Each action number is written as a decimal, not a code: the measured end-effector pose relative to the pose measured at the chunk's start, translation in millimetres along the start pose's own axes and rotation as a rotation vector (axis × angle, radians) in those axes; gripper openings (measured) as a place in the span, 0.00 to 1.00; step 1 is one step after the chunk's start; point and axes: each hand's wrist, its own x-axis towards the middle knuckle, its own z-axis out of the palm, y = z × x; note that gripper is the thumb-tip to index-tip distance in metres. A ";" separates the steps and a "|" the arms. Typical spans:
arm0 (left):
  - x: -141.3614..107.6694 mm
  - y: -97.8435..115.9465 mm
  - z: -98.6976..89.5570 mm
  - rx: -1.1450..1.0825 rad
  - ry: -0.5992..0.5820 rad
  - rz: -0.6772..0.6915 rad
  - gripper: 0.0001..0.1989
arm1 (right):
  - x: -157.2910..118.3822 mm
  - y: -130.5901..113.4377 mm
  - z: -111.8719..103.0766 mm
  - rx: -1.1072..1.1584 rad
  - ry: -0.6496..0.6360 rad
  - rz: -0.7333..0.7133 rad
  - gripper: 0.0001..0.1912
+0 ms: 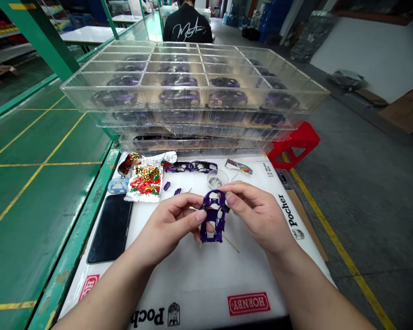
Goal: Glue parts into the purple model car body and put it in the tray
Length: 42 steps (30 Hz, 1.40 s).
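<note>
Between our two grips, over the white-covered desk (192,284), we have a purple toy car body (211,214). Our left grip (170,222) pinches its left side, thumb in front and fingertips showing behind through an opening; our right grip (261,215) is closed on the upper right corner between thumb and fingers. We judge this piece to be mid-handling: it is out on its own and has not been set down. Whether anything on it is finished, we cannot tell.

The body is glossy deep purple, tilted up lengthwise, with a solid panel in the middle and open window gaps; we make out no clear panes in them. Just beside its lower end, a thin stick (231,243) lies on the desk. Outside our left grip is a black phone (110,229).

Beyond the grips, two small purple parts (167,186) lie loose, apart from the body, with a clear round dish (217,179) and snack packets (146,183). Further off, more purple bodies (204,166) lie in a row. Past them, stacked clear trays (196,110) hold many more; whether those are done or waiting, we cannot tell. Farthest, a person in black (187,25) has their back to us.
</note>
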 end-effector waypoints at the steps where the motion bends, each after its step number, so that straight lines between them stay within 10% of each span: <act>1: 0.1 -0.3 0.5 0.001 -0.018 -0.008 0.15 | 0.3 0.2 0.0 -0.008 0.006 -0.001 0.12; 42: -4.8 3.1 -4.4 0.226 -0.039 -0.074 0.16 | -2.3 5.7 -6.8 0.268 -0.131 0.181 0.10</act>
